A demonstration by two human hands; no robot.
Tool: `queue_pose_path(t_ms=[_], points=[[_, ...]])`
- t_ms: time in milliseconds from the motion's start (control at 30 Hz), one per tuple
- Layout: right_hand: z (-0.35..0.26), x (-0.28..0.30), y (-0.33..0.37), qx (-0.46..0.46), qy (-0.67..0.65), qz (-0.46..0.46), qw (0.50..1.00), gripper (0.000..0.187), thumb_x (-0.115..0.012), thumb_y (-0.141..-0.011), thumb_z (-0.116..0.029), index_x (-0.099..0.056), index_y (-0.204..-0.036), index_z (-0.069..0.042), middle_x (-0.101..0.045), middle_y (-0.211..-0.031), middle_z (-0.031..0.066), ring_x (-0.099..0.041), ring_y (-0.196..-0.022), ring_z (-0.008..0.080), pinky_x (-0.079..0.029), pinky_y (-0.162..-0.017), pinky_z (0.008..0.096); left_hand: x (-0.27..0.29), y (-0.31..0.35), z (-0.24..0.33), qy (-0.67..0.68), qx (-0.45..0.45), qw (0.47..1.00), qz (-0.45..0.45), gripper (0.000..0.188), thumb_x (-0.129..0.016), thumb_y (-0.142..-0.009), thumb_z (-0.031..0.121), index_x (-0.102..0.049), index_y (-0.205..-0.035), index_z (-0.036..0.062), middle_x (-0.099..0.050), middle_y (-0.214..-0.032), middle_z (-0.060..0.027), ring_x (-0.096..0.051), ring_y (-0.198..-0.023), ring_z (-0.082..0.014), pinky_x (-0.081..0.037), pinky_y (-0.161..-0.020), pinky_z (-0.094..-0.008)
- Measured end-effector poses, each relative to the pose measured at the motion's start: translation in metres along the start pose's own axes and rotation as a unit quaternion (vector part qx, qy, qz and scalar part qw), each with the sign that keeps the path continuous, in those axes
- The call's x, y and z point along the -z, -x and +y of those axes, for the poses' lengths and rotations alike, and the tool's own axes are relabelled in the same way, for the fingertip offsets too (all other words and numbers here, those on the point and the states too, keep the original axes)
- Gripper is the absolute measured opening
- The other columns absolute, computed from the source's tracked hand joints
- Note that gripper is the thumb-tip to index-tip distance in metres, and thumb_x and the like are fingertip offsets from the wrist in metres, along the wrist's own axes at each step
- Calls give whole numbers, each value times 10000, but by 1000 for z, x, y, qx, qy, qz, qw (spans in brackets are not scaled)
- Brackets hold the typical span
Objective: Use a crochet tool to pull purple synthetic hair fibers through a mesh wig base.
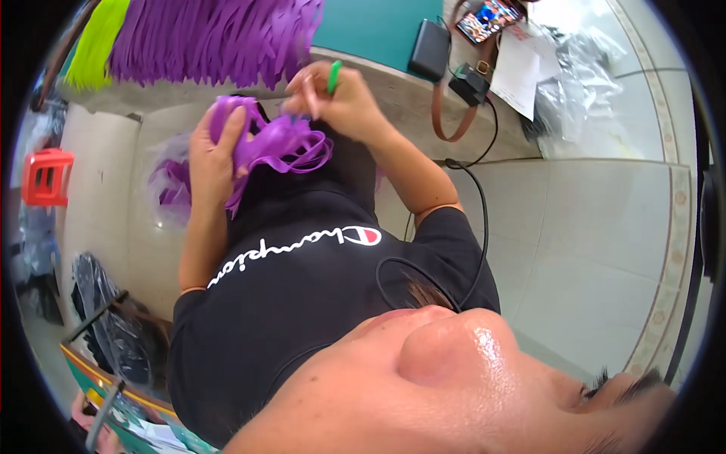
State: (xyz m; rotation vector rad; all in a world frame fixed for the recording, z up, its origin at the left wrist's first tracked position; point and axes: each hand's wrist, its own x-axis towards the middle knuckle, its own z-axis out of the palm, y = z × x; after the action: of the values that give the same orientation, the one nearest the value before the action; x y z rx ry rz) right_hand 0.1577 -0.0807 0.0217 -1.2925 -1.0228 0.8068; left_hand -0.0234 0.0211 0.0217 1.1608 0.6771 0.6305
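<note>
Beside the worktop [367,34], its fringe [200,38] seemingly done, the left hand [214,147] holds unfinished-looking strips [283,144], the right hand [348,98] too blurred to tell.

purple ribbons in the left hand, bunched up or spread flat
Bunched up: the purple ribbons overlap in loops beside the left hand.

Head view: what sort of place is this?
Probably a small workshop: purple strips lie along a green table, the left hand holds a purple bundle, and clear plastic lies nearby.
</note>
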Motion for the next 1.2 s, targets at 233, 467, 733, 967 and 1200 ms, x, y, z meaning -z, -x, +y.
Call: queue_pose_path(t_ms=[233, 467, 733, 967, 1200], points=[[-14, 103, -9, -8, 217, 138, 966, 215, -693, -812, -114, -604, -964, 9, -656, -748, 57, -619, -721, 71, -485, -660, 196, 22, -11, 0, 142, -113, 983, 29, 199, -561, -932, 142, -587, -1111, 60, -626, -858, -33, -577, -638, -70, -459, -512, -203], [-26, 120, -29, 4, 446, 169, 879, 364, -774, -714, -341, -669, -815, -8, -640, -621, 72, -609, -585, 132, -476, -579, 267, 25, -9, 3, 100, -239, 966, 23, 232, -516, -949, 113, -562, -1143, -7, -608, -1127, -101, -556, -1082, -184, -397, -992, -338], [56, 162, -80, -40, 592, 263, 761, 424, -745, -713, -411, -690, -862, -18, -653, -707, 88, -618, -628, 203, -491, -625, 334, 25, -25, -22, 403, 137, 896, -128, 331, -499, -956, 147, -483, -1239, -24, -546, -1227, -135, -541, -1119, -221, -425, -1003, -367], [15, -3, -4, 13, 114, -27, 993, 263, -694, -832, -233, -632, -972, -19, -630, -834, 16, -553, -741, 82, -456, -666, 234, 8, -14, -29, 250, -4, 967, -49, 696, -547, -878, -54, -188, -1453, 105, -535, -1193, -117, -586, -1046, -209, -529, -842, -322], [-5, -4, 25, 24, 76, 50, 996, 152, -726, -799, -122, -650, -863, -7, -556, -693, -51, -471, -618, 19, -361, -543, 177, 18, -24, -8, 241, -67, 968, -12, 471, -573, -918, 164, -428, -1342, 21, -604, -1097, -112, -584, -1042, -189, -492, -874, -333]])
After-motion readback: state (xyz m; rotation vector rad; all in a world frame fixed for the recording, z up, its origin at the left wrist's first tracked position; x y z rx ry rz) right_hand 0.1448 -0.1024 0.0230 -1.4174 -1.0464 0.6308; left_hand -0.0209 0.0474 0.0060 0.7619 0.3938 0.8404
